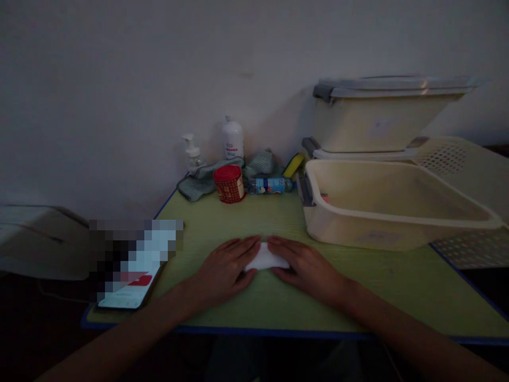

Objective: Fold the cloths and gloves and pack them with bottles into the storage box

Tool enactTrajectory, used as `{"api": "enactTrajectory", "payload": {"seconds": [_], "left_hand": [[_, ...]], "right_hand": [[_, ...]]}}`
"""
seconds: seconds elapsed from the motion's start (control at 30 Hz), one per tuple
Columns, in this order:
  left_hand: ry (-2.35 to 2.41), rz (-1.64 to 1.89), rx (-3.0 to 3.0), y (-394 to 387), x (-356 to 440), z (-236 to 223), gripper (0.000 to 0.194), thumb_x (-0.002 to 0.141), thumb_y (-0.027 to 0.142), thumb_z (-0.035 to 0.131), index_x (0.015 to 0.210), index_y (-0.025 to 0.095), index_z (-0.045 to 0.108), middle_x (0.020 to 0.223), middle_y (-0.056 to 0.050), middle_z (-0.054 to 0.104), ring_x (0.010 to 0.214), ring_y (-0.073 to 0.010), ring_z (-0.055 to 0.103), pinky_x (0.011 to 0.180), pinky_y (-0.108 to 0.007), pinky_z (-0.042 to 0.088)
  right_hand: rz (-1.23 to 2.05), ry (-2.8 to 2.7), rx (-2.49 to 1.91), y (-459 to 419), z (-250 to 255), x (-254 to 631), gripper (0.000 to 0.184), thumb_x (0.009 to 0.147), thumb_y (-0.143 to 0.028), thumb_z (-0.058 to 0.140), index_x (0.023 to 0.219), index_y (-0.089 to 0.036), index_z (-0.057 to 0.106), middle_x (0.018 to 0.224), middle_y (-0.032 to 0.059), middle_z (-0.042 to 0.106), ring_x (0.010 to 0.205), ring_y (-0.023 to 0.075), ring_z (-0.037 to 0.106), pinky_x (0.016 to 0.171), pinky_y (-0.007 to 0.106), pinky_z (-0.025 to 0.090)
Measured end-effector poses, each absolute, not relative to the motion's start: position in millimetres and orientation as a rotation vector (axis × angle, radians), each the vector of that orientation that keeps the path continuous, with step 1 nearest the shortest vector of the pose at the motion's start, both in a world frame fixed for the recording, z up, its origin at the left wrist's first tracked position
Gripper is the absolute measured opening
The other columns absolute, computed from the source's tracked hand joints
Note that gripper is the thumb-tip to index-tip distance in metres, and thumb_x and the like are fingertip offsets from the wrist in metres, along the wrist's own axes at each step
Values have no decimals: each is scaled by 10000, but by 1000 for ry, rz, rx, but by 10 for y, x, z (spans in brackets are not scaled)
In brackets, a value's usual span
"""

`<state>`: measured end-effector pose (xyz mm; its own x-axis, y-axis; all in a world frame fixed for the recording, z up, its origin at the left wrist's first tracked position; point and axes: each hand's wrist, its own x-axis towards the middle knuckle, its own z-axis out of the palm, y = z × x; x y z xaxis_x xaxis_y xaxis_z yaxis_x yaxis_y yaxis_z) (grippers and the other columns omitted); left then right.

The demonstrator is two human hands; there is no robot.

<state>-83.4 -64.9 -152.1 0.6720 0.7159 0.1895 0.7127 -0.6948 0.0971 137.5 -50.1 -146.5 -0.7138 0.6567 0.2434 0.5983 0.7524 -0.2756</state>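
A small white folded cloth or pad (pixel 265 258) lies on the green table (pixel 246 223) near its front edge. My left hand (pixel 225 271) lies flat on its left side, fingers stretched out over it. My right hand (pixel 306 268) lies flat on its right side, fingers extended and touching it. Both hands press on the white piece from either side; most of it is hidden beneath the fingers.
A phone (pixel 133 286) with a lit screen rests at the table's front left. At the back stand a red can (pixel 229 183), a lying bottle (pixel 270 185), a white bottle (pixel 233 139), a pump dispenser (pixel 192 154) and a green cloth (pixel 202 180). Cream tubs (pixel 382 212) fill the right.
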Motion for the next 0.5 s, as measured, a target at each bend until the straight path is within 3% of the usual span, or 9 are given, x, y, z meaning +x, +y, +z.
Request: {"api": "enactTrajectory", "payload": {"seconds": [0.13,0.33,0.5], "left_hand": [[1342,420,2841,-683,-706,-1477,410,824,286,554,1177,79,546,1234,-182,584,1116,-259,574,936,-406,475],[1370,377,2970,-693,-619,-1438,258,825,101,505,1070,74,585,1116,-177,652,992,-233,642,873,-372,502],[1279,400,2936,-748,-553,-1252,254,783,19,483,990,90,612,1024,-150,687,913,-239,662,826,-375,512]], "right_hand": [[233,-2603,-1011,-524,-1436,1336,426,767,-144,568,1188,-80,561,1228,169,586,1129,246,562,952,378,466],[183,-2641,-1076,-566,-1409,1320,414,744,-100,543,1156,-71,569,1206,181,597,1063,251,597,905,381,482],[110,-2632,-1011,-708,-1125,1433,286,726,-134,571,1007,-111,617,951,134,686,831,236,636,753,368,510]]}}
